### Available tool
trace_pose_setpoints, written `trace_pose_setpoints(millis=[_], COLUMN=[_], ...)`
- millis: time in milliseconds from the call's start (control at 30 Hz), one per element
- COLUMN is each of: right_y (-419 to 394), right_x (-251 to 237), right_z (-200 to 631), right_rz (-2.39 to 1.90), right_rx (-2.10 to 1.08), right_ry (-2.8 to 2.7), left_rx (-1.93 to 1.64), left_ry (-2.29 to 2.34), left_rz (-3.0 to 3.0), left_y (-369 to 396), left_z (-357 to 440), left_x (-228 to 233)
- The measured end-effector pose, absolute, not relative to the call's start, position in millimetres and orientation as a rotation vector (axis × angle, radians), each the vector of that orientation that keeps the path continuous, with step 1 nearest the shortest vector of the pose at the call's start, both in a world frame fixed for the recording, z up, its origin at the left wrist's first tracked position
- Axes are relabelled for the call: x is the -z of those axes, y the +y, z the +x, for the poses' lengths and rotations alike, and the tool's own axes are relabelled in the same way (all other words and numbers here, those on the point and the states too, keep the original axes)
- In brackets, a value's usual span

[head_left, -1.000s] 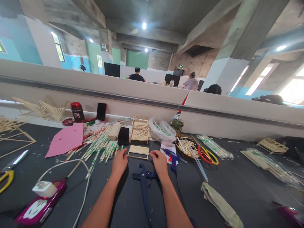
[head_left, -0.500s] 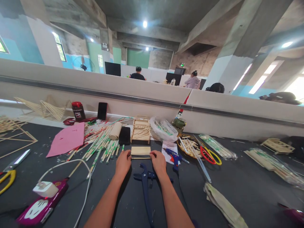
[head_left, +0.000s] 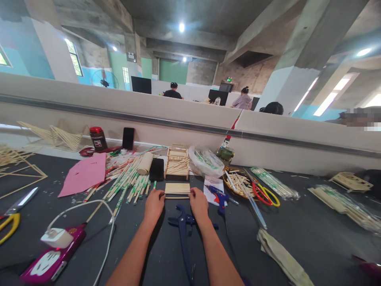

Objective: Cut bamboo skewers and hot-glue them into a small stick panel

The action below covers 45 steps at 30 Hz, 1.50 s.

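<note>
A small panel of wooden sticks (head_left: 177, 187) laid side by side lies on the dark table ahead of me. Along its near edge runs a single wooden stick (head_left: 177, 198), a narrow gap parting it from the panel. My left hand (head_left: 154, 204) pinches the stick's left end, and my right hand (head_left: 198, 203) pinches the right end. The fingertips are partly hidden, close by the panel's near corners. Between my forearms lies a blue cutter (head_left: 183, 234) with its jaw pointing away from me. To the right rests a blue glue gun (head_left: 220, 197).
Behind the panel stands a stick-built frame (head_left: 176, 165), with a black phone (head_left: 156, 169) beside it. Loose chopsticks (head_left: 138, 183) spread to the left. A basket of short sticks (head_left: 238, 180) and scissors (head_left: 269, 195) sit rightward. A purple power strip (head_left: 64, 260) with a white cable occupies the near left.
</note>
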State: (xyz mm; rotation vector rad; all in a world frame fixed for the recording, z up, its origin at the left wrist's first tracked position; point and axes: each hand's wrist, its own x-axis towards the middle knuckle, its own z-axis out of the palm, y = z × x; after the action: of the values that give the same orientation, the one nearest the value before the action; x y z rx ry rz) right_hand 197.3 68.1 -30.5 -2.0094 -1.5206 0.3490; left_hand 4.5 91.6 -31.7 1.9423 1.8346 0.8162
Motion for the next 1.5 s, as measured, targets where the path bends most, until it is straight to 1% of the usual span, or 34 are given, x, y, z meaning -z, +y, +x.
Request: trace_pose_setpoints(millis=[233,533,1500], right_y=[68.3,61.7,64.4], right_x=[33.1,35.5,41.2], right_z=[200.0,201.7,202.1], right_rz=[-2.016,-1.875,-1.758], right_rx=[-0.444,-0.545,-0.536], right_ry=[-1.446,-1.405,-1.386], left_rx=[-0.787,-0.764,-0.731], left_ry=[1.872,1.842,1.853], left_rz=[1.901,1.927,1.948], left_y=[92.3,92.3,93.8], left_z=[4.2,6.4,6.1], left_x=[30.9,31.6,32.6])
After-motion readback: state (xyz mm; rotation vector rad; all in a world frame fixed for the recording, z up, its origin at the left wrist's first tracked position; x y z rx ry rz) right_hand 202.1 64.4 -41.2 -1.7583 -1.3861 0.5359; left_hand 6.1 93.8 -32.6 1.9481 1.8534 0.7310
